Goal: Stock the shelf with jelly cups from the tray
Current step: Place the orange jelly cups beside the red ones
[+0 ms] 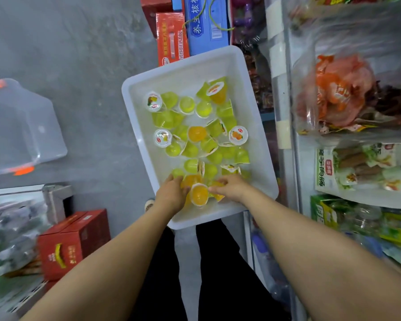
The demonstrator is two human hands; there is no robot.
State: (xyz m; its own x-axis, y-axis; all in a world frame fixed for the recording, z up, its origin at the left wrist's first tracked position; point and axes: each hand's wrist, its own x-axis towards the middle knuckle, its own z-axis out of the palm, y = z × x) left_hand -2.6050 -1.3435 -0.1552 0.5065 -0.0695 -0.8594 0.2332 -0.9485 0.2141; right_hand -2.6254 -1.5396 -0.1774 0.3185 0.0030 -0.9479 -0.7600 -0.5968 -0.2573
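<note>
We see a white tray (259, 144) on the floor, full of yellow and orange jelly cups (196, 133). Both our hands reach into its near end. One orange jelly cup (199, 194) lies between them. The left hand (171, 193) and the right hand (232, 187) rest curled on neighbouring cups; we cannot tell if either grip is closed. The shelf (357, 140) stands at the right.

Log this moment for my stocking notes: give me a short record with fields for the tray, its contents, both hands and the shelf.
tray: white tray, on the floor beside the shelf
contents: many loose jelly cups, mostly yellow-green, a few orange
left hand: left hand at the near end of the tray, fingers on an orange cup
right hand: right hand on cups beside it; grip unclear
shelf: shelf to the right, holding bagged snacks
</note>
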